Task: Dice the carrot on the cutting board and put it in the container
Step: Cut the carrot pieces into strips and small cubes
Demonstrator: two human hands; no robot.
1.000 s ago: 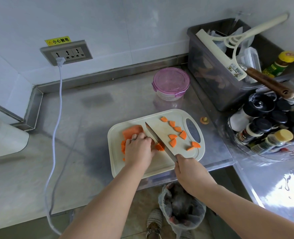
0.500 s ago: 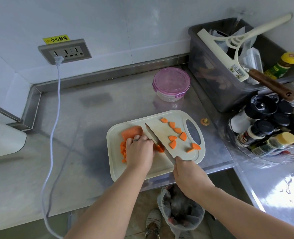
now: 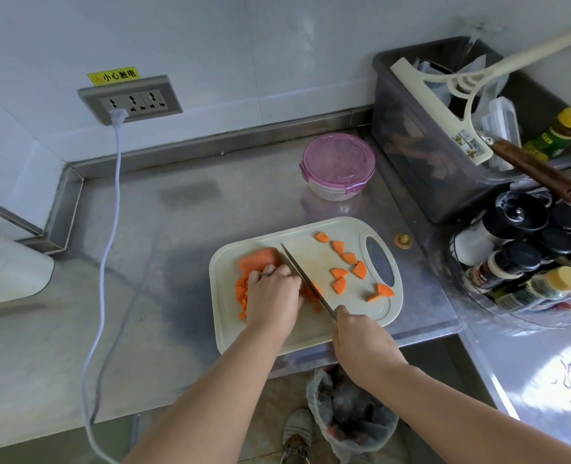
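A cream cutting board [image 3: 310, 333] lies near the counter's front edge. On its left part sit a carrot chunk [image 3: 259, 256] and a pile of small diced bits [image 3: 241, 293]. Several carrot slices [image 3: 347, 267] are scattered on the right part. My left hand [image 3: 272, 296] is curled down over carrot pieces beside the blade; what lies under it is hidden. My right hand [image 3: 361, 336] grips the handle of a knife [image 3: 305, 279], whose blade runs diagonally across the board against my left fingers. A round container [image 3: 338, 165] with a pink lid stands closed behind the board.
A grey bin [image 3: 444, 155] with a squeegee stands at the back right. Spice bottles [image 3: 525, 259] fill a clear tray on the right. A carrot end [image 3: 403, 239] lies beside the board. A white cable [image 3: 109, 229] hangs from the socket. A bagged waste bin [image 3: 351, 416] sits below.
The knife has shifted slightly left along the carrot, and my left hand has drawn back with it. The slices on the right have stayed put.
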